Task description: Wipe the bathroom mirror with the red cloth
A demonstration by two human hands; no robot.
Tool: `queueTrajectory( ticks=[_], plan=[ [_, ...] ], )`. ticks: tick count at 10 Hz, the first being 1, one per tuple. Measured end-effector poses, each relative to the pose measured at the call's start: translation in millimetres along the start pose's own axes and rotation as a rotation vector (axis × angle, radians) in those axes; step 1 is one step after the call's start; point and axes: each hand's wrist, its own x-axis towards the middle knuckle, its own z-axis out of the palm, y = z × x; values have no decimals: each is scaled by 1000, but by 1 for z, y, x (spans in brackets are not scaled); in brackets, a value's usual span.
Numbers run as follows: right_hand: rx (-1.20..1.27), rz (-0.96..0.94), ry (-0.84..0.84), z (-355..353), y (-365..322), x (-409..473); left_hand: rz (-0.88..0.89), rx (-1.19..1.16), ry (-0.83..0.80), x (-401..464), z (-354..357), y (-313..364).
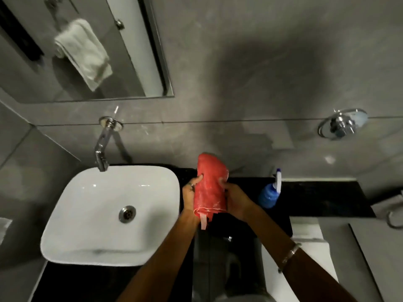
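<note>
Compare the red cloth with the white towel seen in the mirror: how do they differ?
The red cloth is gripped by both hands, left hand and right hand; the white towel hangs untouched. The cloth is over the black counter; the towel appears only as a reflection in the mirror. Both are folded fabric.

walls: grey tile (250, 68), dimly lit, shadowed at 12 o'clock | counter: black (322, 197) | basin: white (82, 214) at 8 o'clock, chrome tap (102, 147) mounted above | valve: chrome (341, 125) at 2 o'clock
</note>
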Motion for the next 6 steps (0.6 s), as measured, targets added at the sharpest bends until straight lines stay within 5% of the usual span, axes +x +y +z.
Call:
queueTrajectory(
  ticks=[1,3,4,6],
  plan=[
    [-64,40,68,-26,24,8,-77,258,62,12,7,-16],
    [-232,57,222,-79,59,30,-236,357,77,55,18,-62],
    [-327,29,231,-95,61,51,-203,356,47,78,20,-72],
    [-804,20,330,-98,46,82,-6,741,222,91,11,-77]
  ],
)
